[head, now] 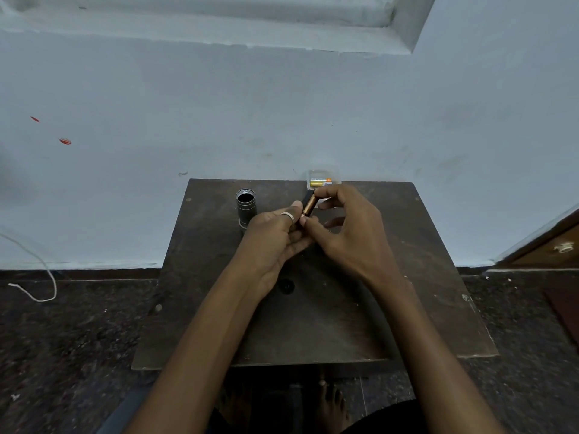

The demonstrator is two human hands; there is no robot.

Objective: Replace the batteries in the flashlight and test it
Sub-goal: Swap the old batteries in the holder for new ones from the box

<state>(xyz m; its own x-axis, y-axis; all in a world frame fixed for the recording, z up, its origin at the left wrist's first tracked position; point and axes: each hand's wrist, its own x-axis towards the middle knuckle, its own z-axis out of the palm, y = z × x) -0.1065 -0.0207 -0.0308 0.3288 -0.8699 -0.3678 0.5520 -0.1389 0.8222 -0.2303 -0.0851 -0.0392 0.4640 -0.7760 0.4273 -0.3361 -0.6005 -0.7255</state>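
Observation:
A dark grey flashlight body (246,208) stands upright on the table, its open end facing up. Just right of it, both hands meet over the table. My right hand (347,227) pinches a copper and black battery (310,204) between thumb and index finger. My left hand (275,236), with a silver ring on one finger, touches the battery's lower end and seems to hold a dark part, mostly hidden. A small clear plastic box (324,180) with another battery inside sits at the table's far edge. A small black cap (286,286) lies on the table between my forearms.
The dark wooden table (423,308) stands against a pale blue wall. A white cord (47,277) lies on the dark speckled floor to the left. A wooden door (551,245) is at the right. My bare feet show under the table's near edge.

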